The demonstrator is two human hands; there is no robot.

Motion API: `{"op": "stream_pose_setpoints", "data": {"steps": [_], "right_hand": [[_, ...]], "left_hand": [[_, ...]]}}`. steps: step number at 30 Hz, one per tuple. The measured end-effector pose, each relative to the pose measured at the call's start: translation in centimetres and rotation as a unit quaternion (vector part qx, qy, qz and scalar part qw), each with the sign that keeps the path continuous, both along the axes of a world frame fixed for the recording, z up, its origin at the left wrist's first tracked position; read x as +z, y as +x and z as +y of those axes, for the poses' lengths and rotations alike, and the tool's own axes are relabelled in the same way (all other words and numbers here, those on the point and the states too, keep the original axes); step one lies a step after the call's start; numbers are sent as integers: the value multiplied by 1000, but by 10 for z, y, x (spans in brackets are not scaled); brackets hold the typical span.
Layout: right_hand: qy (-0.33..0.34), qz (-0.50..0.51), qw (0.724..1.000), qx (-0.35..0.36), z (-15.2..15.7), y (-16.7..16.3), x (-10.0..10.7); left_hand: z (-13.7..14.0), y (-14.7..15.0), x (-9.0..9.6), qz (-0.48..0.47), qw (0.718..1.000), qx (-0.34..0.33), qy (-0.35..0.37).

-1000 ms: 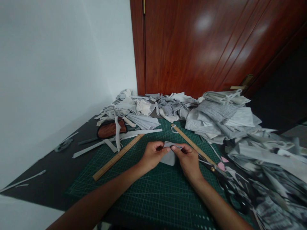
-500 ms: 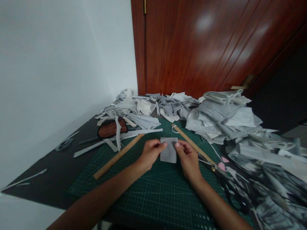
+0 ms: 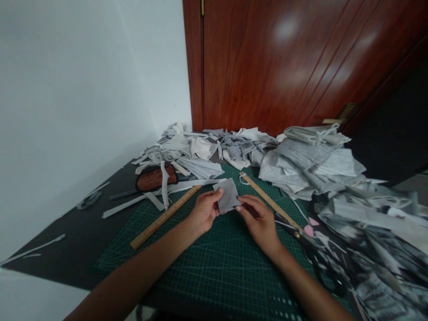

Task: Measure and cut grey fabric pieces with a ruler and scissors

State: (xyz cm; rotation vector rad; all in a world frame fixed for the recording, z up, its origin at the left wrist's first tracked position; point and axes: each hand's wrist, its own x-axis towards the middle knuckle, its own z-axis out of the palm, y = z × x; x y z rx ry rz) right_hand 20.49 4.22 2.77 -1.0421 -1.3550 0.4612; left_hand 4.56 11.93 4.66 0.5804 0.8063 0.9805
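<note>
A small grey piece of fabric (image 3: 228, 196) is held up over the green cutting mat (image 3: 214, 263), tilted, with its upper corner leaning left. My left hand (image 3: 206, 209) grips its left side, thumb on the front face and fingers behind. At the lower right edge, my right hand (image 3: 259, 219) pinches the fabric between thumb and fingertips. Just right of that hand lie black-handled scissors (image 3: 309, 245), partly over a wooden ruler (image 3: 267, 198). Another wooden ruler (image 3: 165, 217) lies slanted on the mat to the left of my hands.
Grey and white fabric scraps (image 3: 197, 149) are heaped along the back. Folded cloth (image 3: 310, 156) is stacked at the right, with more loose pieces in front. A brown pad with dark edging (image 3: 155, 178) lies at the left. A white wall and a wooden door (image 3: 267, 67) bound the table.
The fabric piece has turned from upright to tilted and moved slightly up and left. My right hand has shifted its pinch to the lower right edge.
</note>
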Motion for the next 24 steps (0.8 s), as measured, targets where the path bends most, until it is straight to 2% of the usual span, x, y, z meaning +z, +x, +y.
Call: {"op": "stream_pose_setpoints", "data": {"steps": [15,24], "right_hand": [[-32,53,995,-73,4,2,-3],[-64,92,989,-92,6,1,-6]], "left_hand": [[-3,-2,-1,54,995,-53,65],[-2,-3,-3,72,991,-65,93]]}}
